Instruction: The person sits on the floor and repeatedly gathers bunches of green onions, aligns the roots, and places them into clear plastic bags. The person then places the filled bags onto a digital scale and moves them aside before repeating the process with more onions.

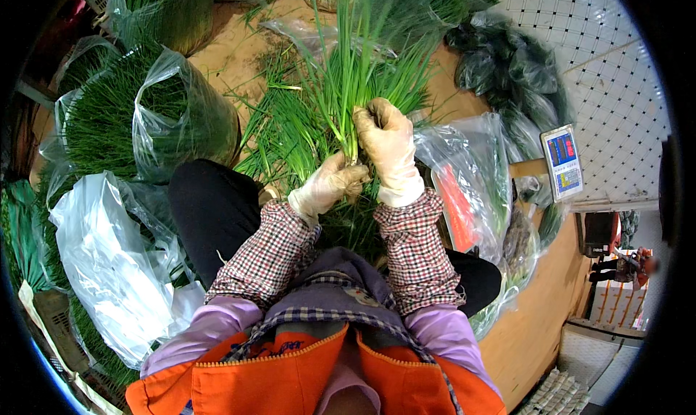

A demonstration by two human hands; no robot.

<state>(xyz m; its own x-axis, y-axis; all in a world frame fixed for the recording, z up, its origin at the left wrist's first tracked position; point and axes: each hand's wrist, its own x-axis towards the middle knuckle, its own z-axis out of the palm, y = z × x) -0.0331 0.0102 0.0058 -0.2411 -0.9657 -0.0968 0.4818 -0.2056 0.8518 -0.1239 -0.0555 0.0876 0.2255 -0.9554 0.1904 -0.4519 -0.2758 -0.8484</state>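
Note:
A small bunch of green onions [348, 110] stands upright between my gloved hands, its long leaves pointing away from me. My left hand [331, 184] grips the root end from below and the left. Just above it, my right hand [383, 135] has its fingers curled at the lower stalks, touching them on the right side; how firmly is hidden. Both hands wear soiled whitish gloves. Behind and to the left lies a loose pile of green onions [293, 129] on the tan floor. More roots and leaves lie in shadow below my hands, between my knees.
Plastic bags packed with greens [185, 110] stand at the left and top. A white plastic sheet [117, 268] lies at lower left. On the right are a clear bag with red inside [459, 208], a digital scale display [563, 162] and dark plastic bags [511, 61]. Another person stands far right.

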